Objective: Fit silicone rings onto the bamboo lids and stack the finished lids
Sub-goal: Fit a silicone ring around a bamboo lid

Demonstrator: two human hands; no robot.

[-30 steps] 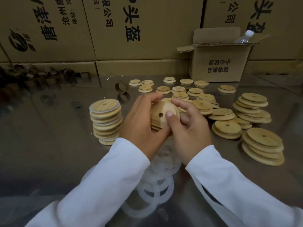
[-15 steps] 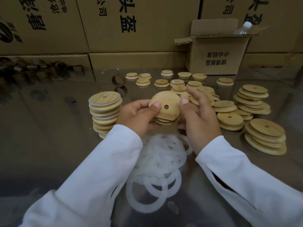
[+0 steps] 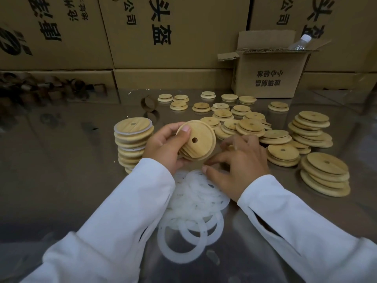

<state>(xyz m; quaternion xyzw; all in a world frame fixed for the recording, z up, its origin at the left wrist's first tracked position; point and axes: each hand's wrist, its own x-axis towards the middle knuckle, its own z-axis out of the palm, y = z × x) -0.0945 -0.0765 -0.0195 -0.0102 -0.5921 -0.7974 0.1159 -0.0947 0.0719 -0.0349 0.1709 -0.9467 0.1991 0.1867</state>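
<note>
Bamboo lids [image 3: 195, 139], a small tilted stack gripped edgewise in the left hand [image 3: 163, 148], could fan out and slip while the right hand [image 3: 242, 166], fingers loosely spread and holding nothing, hovers over the overlapping silicone rings [image 3: 193, 203], where two may lift together.

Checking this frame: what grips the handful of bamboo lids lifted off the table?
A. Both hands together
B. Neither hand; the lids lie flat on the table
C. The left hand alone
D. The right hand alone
C. The left hand grips the handful of bamboo lids, thumb across the top lid. The right hand is clear of them, lower down, fingers spread at the edge of the silicone rings.
</note>
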